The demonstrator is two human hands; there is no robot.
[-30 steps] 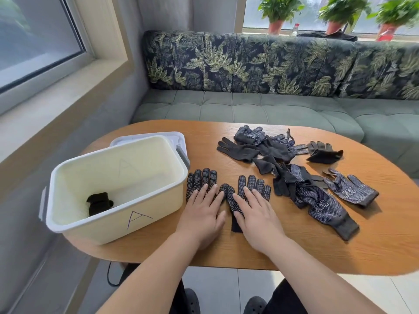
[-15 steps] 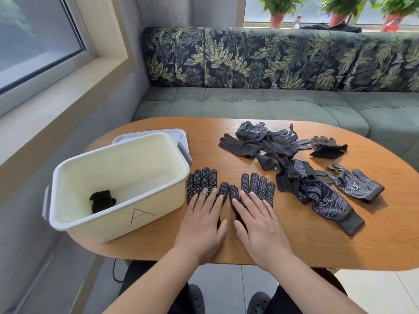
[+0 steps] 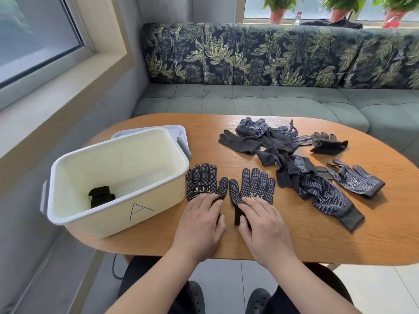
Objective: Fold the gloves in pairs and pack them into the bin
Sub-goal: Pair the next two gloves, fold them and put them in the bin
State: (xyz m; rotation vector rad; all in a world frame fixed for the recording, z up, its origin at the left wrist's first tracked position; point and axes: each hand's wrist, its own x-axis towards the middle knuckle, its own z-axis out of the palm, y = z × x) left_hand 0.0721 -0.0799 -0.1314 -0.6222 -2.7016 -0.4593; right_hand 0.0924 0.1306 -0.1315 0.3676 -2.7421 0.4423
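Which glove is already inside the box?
The rolled-up black glove bundle lying on the floor of the cream bin; all the other gloves lie on the table.

This looks like a lived-in corner of a home or a small café-style seating nook. A built-in bench sofa (image 3: 260, 100) with a tufted grey-green seat runs along the wall, its back cushions (image 3: 272, 53) covered in a dark leaf print. An oval wooden tabletop (image 3: 283, 241) is pushed up to it. Behind the sofa a windowsill (image 3: 317, 21) carries 3 potted green plants (image 3: 277, 10) in terracotta pots, with daylight coming through. A 2nd window (image 3: 34, 35) with a deep ledge sits in the left wall. The floor (image 3: 226, 279) is pale tile.
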